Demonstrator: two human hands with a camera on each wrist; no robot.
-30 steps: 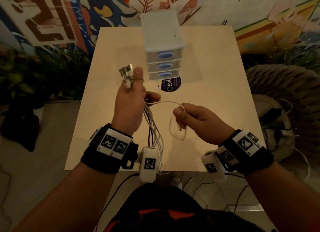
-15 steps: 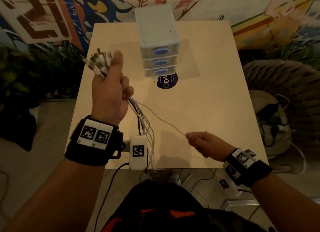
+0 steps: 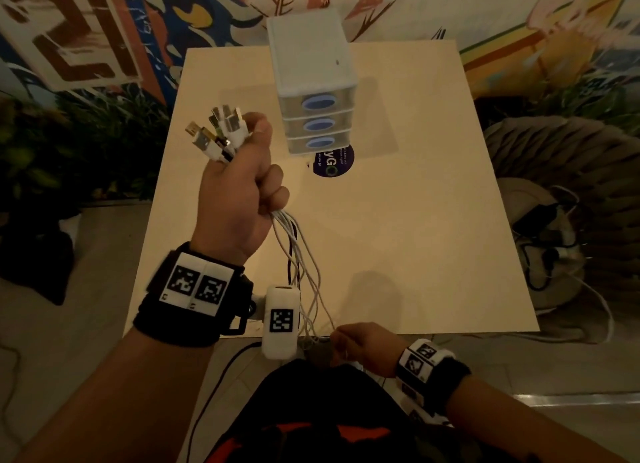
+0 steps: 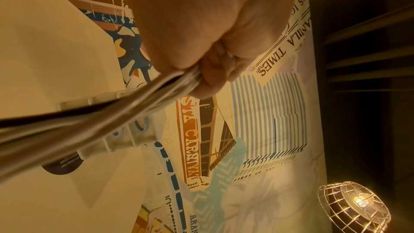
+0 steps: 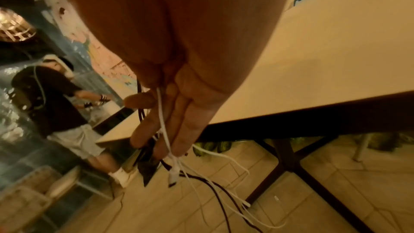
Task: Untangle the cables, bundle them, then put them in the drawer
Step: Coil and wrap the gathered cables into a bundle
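My left hand (image 3: 242,185) is raised over the table's left side and grips a bunch of white and black cables (image 3: 298,254). Their plugs (image 3: 221,133) stick up out of the fist. The left wrist view shows the strands (image 4: 134,98) leaving the curled fingers. The cables hang down past the table's front edge to my right hand (image 3: 349,341), held low near my body. A white cable (image 5: 162,121) runs between its fingers, and the loose ends (image 5: 174,174) dangle toward the floor. The white three-drawer unit (image 3: 311,64) stands at the back with all its drawers closed.
The beige table (image 3: 398,220) carries a round purple sticker (image 3: 332,159) before the drawers. A woven pouf (image 3: 554,151) and floor cables stand right, plants (image 3: 69,151) left. Under the table are dark crossed legs (image 5: 291,157); another person (image 5: 56,95) stands beyond.
The right hand drew the white cable out of its loop, down and back past the table's front edge. The left hand lifted the plug ends up and to the left.
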